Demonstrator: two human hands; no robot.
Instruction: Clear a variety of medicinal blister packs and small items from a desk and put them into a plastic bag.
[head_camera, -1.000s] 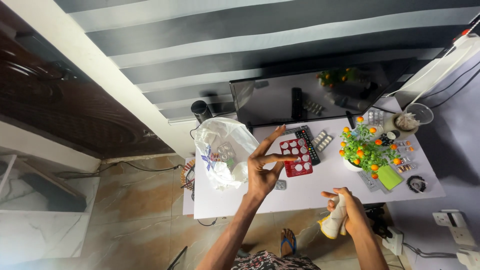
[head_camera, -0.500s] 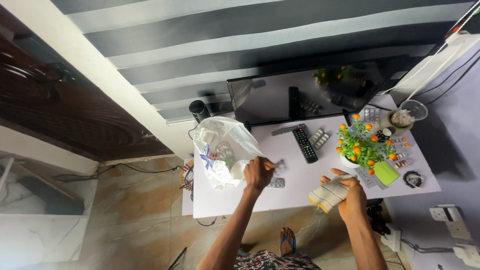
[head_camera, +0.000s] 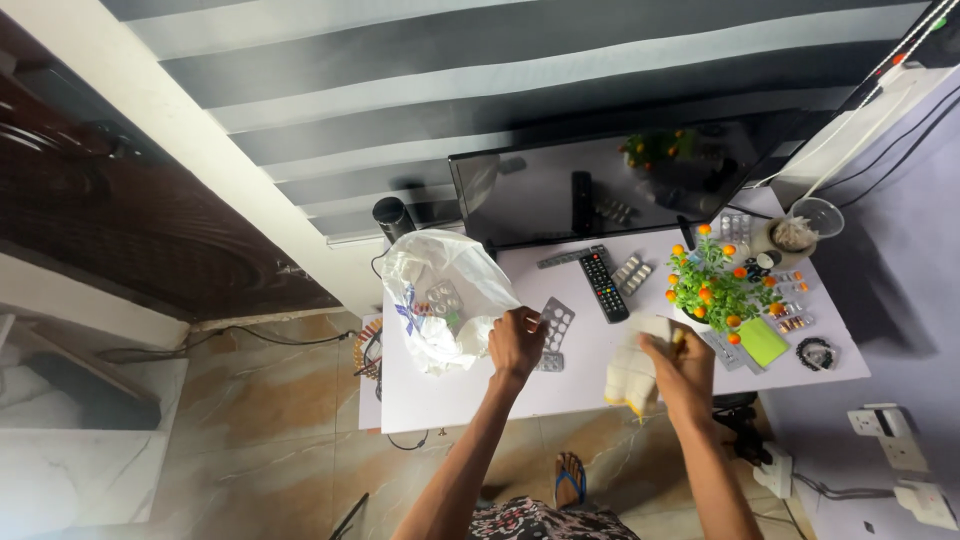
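The flat table (head_camera: 600, 360) is pale lilac. The crinkly plastic bag (head_camera: 440, 300) at nine o'clock is white with a blue mark. The shiny pill sheet (head_camera: 556, 322) is silver. The soft folded cloth (head_camera: 630, 378) is white with a yellow edge. The long remote control (head_camera: 603, 286) is black. The little leafy plant (head_camera: 715, 285) at three o'clock is green with orange balls. The wall (head_camera: 500, 90) has grey and white stripes.

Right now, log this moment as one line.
left hand: holds silver blister pack beside white plastic bag | right hand: grips white cloth on table | remote: lying flat
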